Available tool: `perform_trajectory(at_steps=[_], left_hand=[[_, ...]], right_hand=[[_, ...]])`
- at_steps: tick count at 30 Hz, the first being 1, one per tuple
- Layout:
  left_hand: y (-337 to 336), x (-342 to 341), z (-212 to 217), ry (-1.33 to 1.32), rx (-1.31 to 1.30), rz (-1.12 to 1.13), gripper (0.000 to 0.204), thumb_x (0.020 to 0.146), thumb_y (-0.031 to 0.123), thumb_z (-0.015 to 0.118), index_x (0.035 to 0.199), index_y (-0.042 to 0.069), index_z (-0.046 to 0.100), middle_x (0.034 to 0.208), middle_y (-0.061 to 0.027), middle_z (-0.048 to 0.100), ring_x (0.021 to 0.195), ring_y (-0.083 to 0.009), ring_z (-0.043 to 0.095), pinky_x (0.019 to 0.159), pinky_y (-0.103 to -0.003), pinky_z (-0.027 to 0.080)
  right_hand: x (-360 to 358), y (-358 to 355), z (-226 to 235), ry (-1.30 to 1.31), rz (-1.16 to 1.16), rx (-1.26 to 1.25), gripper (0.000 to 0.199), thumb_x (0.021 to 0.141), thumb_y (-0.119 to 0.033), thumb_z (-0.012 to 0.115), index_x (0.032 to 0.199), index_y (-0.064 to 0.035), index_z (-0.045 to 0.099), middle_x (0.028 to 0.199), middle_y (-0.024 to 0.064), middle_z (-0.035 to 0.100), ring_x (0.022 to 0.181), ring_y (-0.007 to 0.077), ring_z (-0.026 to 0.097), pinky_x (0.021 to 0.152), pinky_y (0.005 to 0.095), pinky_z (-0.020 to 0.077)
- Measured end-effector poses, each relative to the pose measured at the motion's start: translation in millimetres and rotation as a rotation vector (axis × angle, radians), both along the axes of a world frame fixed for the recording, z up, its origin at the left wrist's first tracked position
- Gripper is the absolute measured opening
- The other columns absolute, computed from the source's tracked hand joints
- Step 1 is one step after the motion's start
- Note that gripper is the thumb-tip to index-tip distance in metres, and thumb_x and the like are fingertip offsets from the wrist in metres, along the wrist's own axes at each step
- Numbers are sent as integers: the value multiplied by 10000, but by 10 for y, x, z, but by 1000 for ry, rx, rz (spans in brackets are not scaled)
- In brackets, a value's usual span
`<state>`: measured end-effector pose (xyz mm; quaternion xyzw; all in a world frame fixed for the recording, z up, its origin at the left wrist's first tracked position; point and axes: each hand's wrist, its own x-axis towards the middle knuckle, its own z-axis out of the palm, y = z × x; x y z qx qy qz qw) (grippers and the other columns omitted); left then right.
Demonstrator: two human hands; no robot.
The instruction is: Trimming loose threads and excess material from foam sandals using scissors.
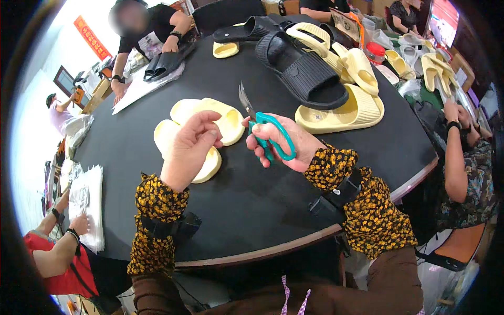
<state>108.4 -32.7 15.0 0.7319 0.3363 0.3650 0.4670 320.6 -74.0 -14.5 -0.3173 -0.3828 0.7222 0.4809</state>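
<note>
My right hand [291, 139] is closed around scissors [245, 100] with teal looped handles, their slightly parted metal blades pointing up and away from me. Close by on the left, my left hand [191, 149] has its fingers bent and thumb drawn in as in a pinch. Anything held between those fingertips is too small or hidden to make out. Behind and partly under the left hand in view lies a pair of pale yellow slippers [228, 123]. A large pale yellow slipper [341, 113] sits beyond my right hand, with a black slipper [302, 71] resting over it.
More black and yellow slippers [362, 73] are heaped at the back right of the dark table [273, 197]. White plastic bags [94, 210] lie at the left edge, near a person in red. Across the table a person handles black slippers [163, 63]; another person's hands [457, 113] work at right.
</note>
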Motion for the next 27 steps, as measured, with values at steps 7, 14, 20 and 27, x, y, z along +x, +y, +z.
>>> perform_trajectory(at_steps=[7,14,20,27], left_hand=[[69,-294,-25,-14,148,214,231,867,4,488,1094,-24,523,821,-31,577,775,-84,541,727,-222,439],[68,-307,-67,-175,18,234,251,871,23,497,1120,-11,509,830,-28,578,759,-75,524,684,-211,425],[43,-327,-106,-257,11,248,253,877,24,487,1128,-11,494,835,-33,584,738,-74,518,681,-211,426],[113,-391,-175,-331,-40,268,241,879,22,471,1117,-9,495,823,-31,583,708,-71,505,665,-205,424]], right_hand=[[-28,-57,23,-96,275,62,394,857,-209,540,1168,16,452,854,87,577,706,140,570,556,282,493],[-126,-56,-32,-83,399,13,450,864,-250,541,1208,17,426,899,104,590,767,153,587,596,287,512],[-199,26,-32,-25,437,-162,429,888,-278,531,1214,-18,426,952,126,598,814,180,602,651,347,522],[-375,222,301,133,366,0,406,906,-345,452,1184,-49,469,960,91,600,804,173,593,628,345,505]])
